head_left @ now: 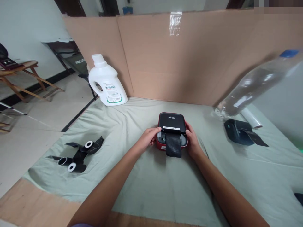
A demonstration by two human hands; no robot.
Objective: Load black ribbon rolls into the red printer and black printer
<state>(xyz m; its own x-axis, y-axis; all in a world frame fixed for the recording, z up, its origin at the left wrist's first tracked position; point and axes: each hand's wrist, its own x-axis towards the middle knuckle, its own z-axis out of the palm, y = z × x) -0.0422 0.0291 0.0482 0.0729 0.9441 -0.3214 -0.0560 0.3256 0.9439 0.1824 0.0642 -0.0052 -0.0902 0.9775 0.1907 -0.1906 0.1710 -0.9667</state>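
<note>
A small red and black label printer (172,121) sits on the green cloth in front of me, a wide black strip (174,145) hanging out over its front. My left hand (149,137) grips the printer's left side, the thumb on the edge of the black lid. On the opposite side my right hand (193,138) is wrapped round the casing, its thumb by the lid's front corner. Whether the lid is fully down I cannot tell. Most of my fingers are hidden behind the casing.
Several black rolls (77,167) with loose ends lie at the left. A second dark device (238,130) with a black strip sits at the right, near a white roll (251,117). A white detergent jug (107,82) and a large clear bottle (255,85) lean against the cardboard (165,63).
</note>
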